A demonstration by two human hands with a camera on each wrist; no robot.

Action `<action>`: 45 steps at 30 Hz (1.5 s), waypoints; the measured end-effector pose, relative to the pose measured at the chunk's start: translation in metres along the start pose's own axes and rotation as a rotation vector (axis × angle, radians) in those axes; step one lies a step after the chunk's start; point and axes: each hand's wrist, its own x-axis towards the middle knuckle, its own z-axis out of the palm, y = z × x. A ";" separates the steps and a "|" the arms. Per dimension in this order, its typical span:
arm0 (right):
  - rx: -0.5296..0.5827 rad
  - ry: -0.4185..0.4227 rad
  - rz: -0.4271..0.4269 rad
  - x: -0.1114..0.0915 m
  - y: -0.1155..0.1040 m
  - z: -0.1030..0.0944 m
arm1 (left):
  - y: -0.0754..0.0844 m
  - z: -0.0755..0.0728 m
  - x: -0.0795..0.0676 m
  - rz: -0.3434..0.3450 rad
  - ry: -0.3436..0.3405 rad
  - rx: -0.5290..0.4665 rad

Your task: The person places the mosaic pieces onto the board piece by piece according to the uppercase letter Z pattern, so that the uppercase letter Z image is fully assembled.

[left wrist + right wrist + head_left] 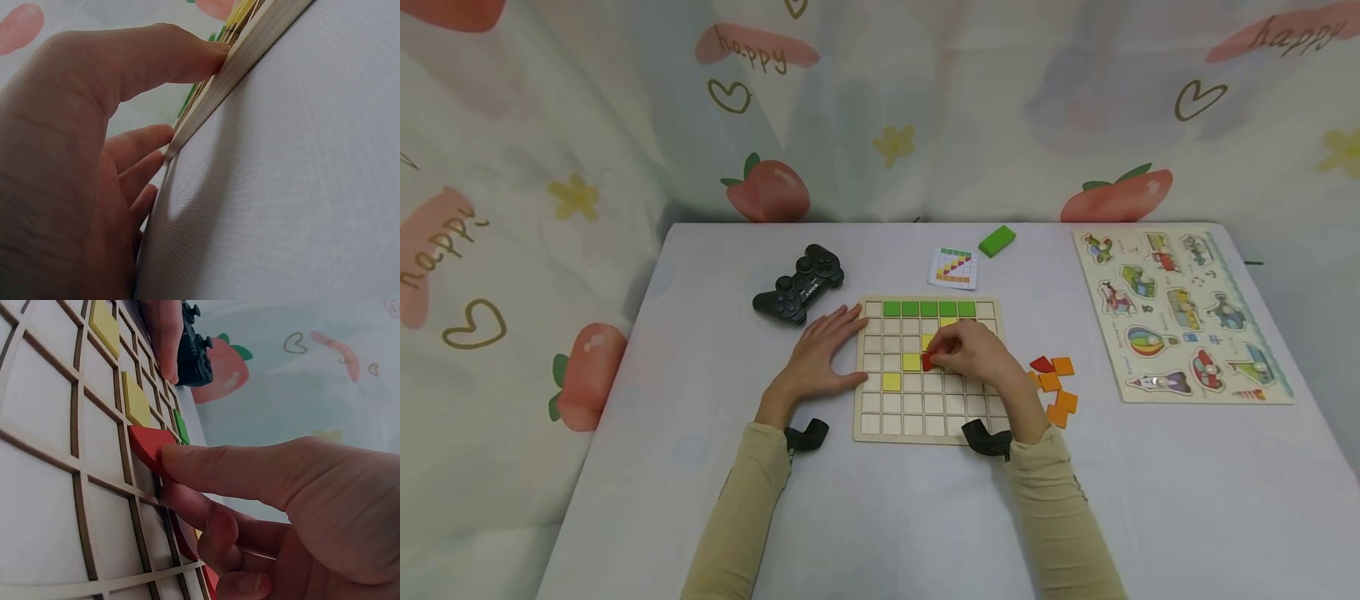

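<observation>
From the head camera I see the right hand hiding part of a gridded board; around it lie a black controller, pattern card, green block, orange tiles and a picture puzzle. The left hand spreads at the board's left edge. The left wrist view shows its thumb touching the rim. The right wrist view reveals thumb and finger pinching a red tile at the grid, more red pieces behind the fingers.

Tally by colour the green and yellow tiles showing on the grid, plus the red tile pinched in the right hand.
Green tiles: 5
Yellow tiles: 4
Red tile in the right hand: 1
Total: 10
</observation>
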 end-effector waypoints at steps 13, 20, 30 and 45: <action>-0.046 0.072 -0.003 -0.001 0.000 0.002 | 0.002 -0.002 0.000 -0.013 -0.016 0.009; -0.062 0.148 -0.005 -0.015 0.011 -0.032 | 0.005 0.001 0.003 -0.009 0.000 -0.017; -0.113 0.131 0.243 -0.064 0.066 -0.077 | 0.003 0.000 0.000 -0.023 -0.006 0.002; -0.156 0.176 0.301 -0.061 0.074 -0.069 | 0.004 0.000 0.000 -0.014 -0.018 -0.005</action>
